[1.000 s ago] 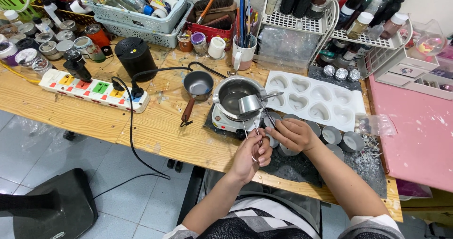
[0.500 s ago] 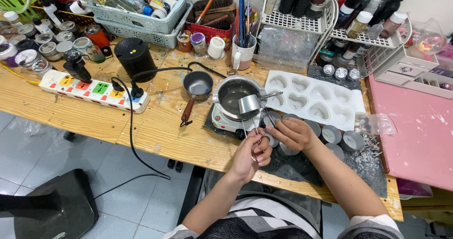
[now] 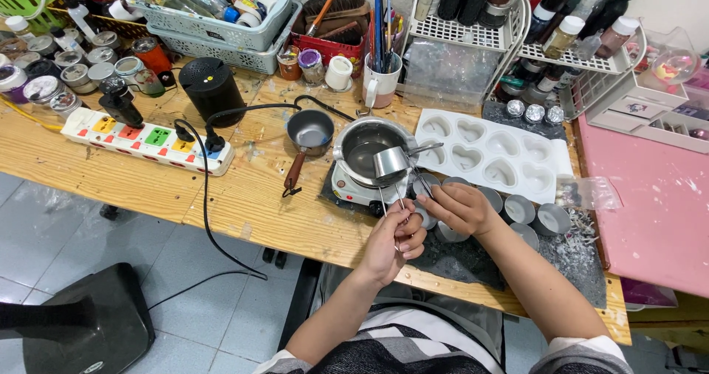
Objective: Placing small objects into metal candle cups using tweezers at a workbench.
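Observation:
My left hand (image 3: 395, 242) is closed around the thin wire handle of a small metal cup (image 3: 389, 162). The cup hangs over the rim of a steel pot (image 3: 360, 143) that stands on a small white hot plate (image 3: 346, 188). My right hand (image 3: 464, 208) is just right of the left one, its fingertips pinching a thin metal rod (image 3: 422, 180) that runs up towards the cup. Under and around the right hand sit several small round tins (image 3: 518, 209) on a dark mat (image 3: 458, 259). What the pot holds is not clear.
A white heart-shaped mould (image 3: 493, 152) lies right of the pot, and a small saucepan (image 3: 310, 132) left of it. A power strip (image 3: 144, 139) and its black cables cross the wooden table (image 3: 111, 178). A brush mug (image 3: 380, 82), baskets and bottle racks line the back. A pink board (image 3: 657, 204) is at right.

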